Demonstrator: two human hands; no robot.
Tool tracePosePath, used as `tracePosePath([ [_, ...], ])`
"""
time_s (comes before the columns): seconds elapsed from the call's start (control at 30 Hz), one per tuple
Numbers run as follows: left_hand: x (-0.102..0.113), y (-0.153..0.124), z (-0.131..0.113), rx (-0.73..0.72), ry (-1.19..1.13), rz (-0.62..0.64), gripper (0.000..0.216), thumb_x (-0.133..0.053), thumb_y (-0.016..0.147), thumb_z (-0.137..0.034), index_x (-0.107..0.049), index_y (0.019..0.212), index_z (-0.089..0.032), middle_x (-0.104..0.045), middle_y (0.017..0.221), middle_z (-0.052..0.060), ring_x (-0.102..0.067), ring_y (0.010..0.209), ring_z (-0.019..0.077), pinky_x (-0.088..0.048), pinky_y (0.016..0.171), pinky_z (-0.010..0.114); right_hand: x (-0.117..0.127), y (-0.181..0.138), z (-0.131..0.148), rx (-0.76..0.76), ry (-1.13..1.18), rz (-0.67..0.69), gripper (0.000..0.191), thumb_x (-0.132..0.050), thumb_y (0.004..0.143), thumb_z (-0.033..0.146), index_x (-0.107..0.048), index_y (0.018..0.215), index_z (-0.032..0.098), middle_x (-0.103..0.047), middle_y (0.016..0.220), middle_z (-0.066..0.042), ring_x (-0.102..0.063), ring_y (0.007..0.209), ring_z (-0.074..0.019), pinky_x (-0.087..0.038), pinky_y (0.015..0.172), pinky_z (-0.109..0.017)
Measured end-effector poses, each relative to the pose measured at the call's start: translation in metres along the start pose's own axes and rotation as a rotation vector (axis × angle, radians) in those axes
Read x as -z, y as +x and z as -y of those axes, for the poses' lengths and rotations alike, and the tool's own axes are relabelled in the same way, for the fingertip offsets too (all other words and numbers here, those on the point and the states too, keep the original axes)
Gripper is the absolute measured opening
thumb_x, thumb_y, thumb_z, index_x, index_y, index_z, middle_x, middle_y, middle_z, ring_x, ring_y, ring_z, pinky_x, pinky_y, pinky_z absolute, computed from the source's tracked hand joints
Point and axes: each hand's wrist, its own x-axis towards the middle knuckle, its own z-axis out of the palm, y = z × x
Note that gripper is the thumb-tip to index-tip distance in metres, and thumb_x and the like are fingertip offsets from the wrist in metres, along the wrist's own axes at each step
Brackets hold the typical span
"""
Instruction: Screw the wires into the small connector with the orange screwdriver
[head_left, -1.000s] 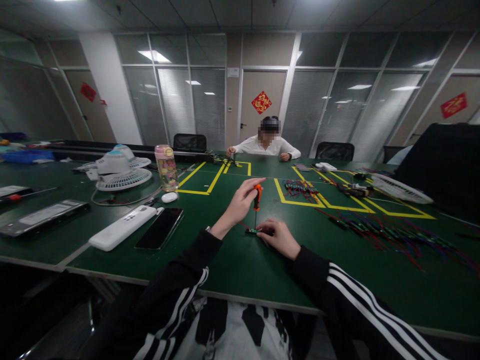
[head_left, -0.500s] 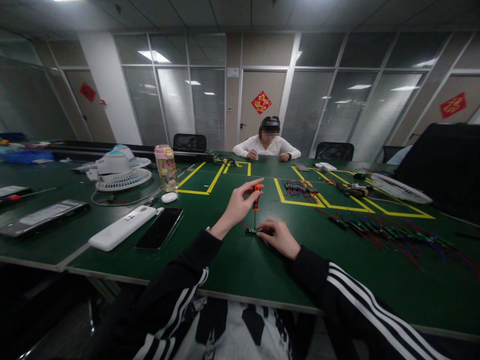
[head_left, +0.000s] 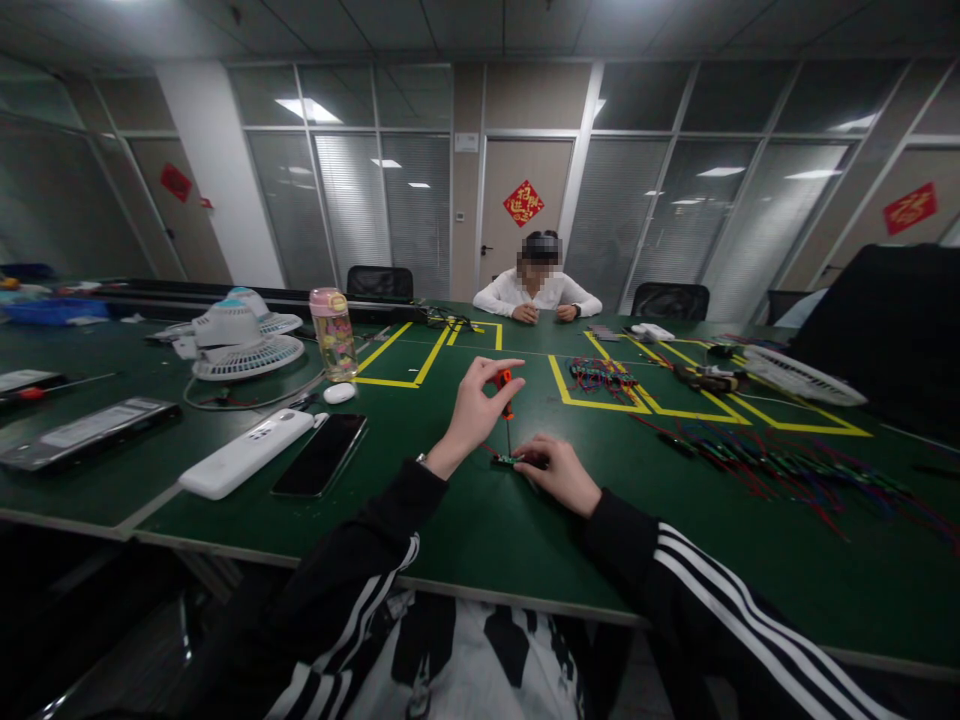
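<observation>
Since the earlier frame, the screwdriver's (head_left: 508, 412) handle has tipped a little leftward, and the left hand (head_left: 474, 410) has shifted that way with it. Across the table (head_left: 450, 540), the other person's (head_left: 537, 290) hands now rest closer together.

Nearest, the right hand (head_left: 562, 475) has its fingertips closed on the right-hand end of a small green circuit board (head_left: 504, 460), which lies on the table with its long axis running roughly left to right. Board and fingertips touch, so the right hand is the nearer one; the left hand is above the board and slightly beyond it. Thumb and fingers of the left hand are clamped around the orange-and-black handle, the index finger reaching out past it. From there the shaft drops steeply, nearly square to the board, its tip at the board; whether it sits in a screw is too small to tell.

Left of the hands lies a dark phone (head_left: 321, 456); well to the right, a row of wired boards (head_left: 787, 462). Farther off, another wired bundle (head_left: 604, 380) sits within yellow tape.
</observation>
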Motion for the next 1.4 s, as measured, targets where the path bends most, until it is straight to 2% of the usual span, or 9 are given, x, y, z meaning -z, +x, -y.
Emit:
tracePosePath([
  [0.13, -0.0002, 0.0007, -0.0003, -0.011, -0.078, 0.08, 0.031, -0.044, 0.089, -0.026, -0.06, 0.115, -0.026, -0.054, 0.114, 0.005, -0.053, 0.105, 0.0149, -0.04, 0.094, 0.029, 0.0002, -0.0003, 0.0005, 0.005, 0.004, 0.003, 0.014, -0.064, 0.075, 0.023, -0.072, 0.085, 0.017, -0.059, 0.074, -0.003, -0.055, 0.064, -0.0134, -0.044, 0.061, -0.024],
  [0.2, -0.0013, 0.001, 0.0007, 0.004, -0.175, 0.11, 0.034, -0.042, 0.089, -0.024, -0.056, 0.12, -0.025, -0.055, 0.118, 0.006, -0.056, 0.102, 0.0149, -0.042, 0.091, 0.029, 0.0002, -0.0005, 0.0006, 0.004, 0.0, 0.003, 0.014, -0.063, 0.075, 0.023, -0.072, 0.085, 0.018, -0.059, 0.074, -0.003, -0.055, 0.064, -0.0135, -0.044, 0.061, -0.024],
  [0.4, 0.0003, 0.001, -0.0009, 0.001, -0.022, -0.021, 0.027, -0.064, 0.075, -0.026, -0.066, 0.102, -0.02, -0.061, 0.096, 0.005, -0.057, 0.087, 0.0151, -0.046, 0.083, 0.029, -0.0004, -0.0002, -0.0001, 0.002, 0.014, 0.006, 0.014, -0.063, 0.075, 0.023, -0.071, 0.085, 0.018, -0.059, 0.075, -0.003, -0.056, 0.065, -0.0135, -0.044, 0.061, -0.024],
  [0.53, 0.0022, 0.0034, -0.0046, 0.043, -0.147, 0.057, 0.024, -0.052, 0.084, -0.026, -0.066, 0.103, -0.021, -0.06, 0.107, 0.007, -0.057, 0.099, 0.0165, -0.044, 0.088, 0.029, -0.0006, -0.0002, -0.0009, 0.004, 0.017, -0.002, 0.014, -0.063, 0.075, 0.023, -0.071, 0.085, 0.018, -0.059, 0.075, -0.003, -0.056, 0.065, -0.0136, -0.044, 0.061, -0.024],
  [0.67, 0.0003, 0.0043, -0.0029, 0.163, -0.384, 0.18, 0.033, -0.048, 0.086, -0.028, -0.058, 0.117, -0.019, -0.064, 0.102, 0.008, -0.062, 0.09, 0.0168, -0.047, 0.085, 0.032, -0.0001, -0.0004, -0.0006, 0.003, 0.012, 0.002, 0.014, -0.063, 0.075, 0.023, -0.071, 0.085, 0.017, -0.06, 0.075, -0.003, -0.055, 0.065, -0.0135, -0.044, 0.062, -0.024],
  [0.87, 0.0006, 0.0023, -0.0004, 0.062, -0.141, 0.044, 0.025, -0.06, 0.079, -0.03, -0.067, 0.101, -0.021, -0.059, 0.1, 0.006, -0.057, 0.091, 0.0147, -0.045, 0.084, 0.027, -0.0008, 0.0, -0.0019, 0.003, 0.012, 0.004, 0.014, -0.063, 0.075, 0.024, -0.071, 0.085, 0.017, -0.059, 0.074, -0.003, -0.055, 0.064, -0.0132, -0.044, 0.061, -0.024],
  [1.03, 0.0008, 0.0039, -0.0015, 0.13, -0.346, 0.174, 0.034, -0.048, 0.086, -0.025, -0.057, 0.119, -0.019, -0.061, 0.109, 0.007, -0.06, 0.093, 0.0152, -0.045, 0.087, 0.031, -0.0006, -0.0001, -0.0017, 0.002, 0.009, 0.006, 0.015, -0.063, 0.075, 0.023, -0.071, 0.085, 0.017, -0.059, 0.074, -0.003, -0.055, 0.064, -0.0135, -0.043, 0.061, -0.024],
  [1.23, 0.0003, 0.0033, 0.0019, 0.09, -0.2, 0.063, 0.03, -0.061, 0.078, -0.029, -0.065, 0.106, -0.02, -0.061, 0.102, 0.006, -0.058, 0.092, 0.015, -0.045, 0.084, 0.027, -0.0004, -0.0002, 0.0016, -0.004, 0.012, 0.0, 0.014, -0.064, 0.074, 0.021, -0.071, 0.085, 0.016, -0.06, 0.075, -0.003, -0.055, 0.066, -0.0135, -0.043, 0.063, -0.025],
  [1.4, 0.0019, 0.0041, -0.0008, 0.16, -0.368, 0.162, 0.034, -0.048, 0.086, -0.025, -0.057, 0.118, -0.02, -0.06, 0.114, 0.008, -0.059, 0.098, 0.0166, -0.044, 0.089, 0.031, 0.0002, -0.0002, 0.0026, -0.007, 0.023, 0.005, 0.014, -0.064, 0.074, 0.021, -0.071, 0.085, 0.016, -0.06, 0.075, -0.003, -0.055, 0.066, -0.0134, -0.043, 0.063, -0.024],
])
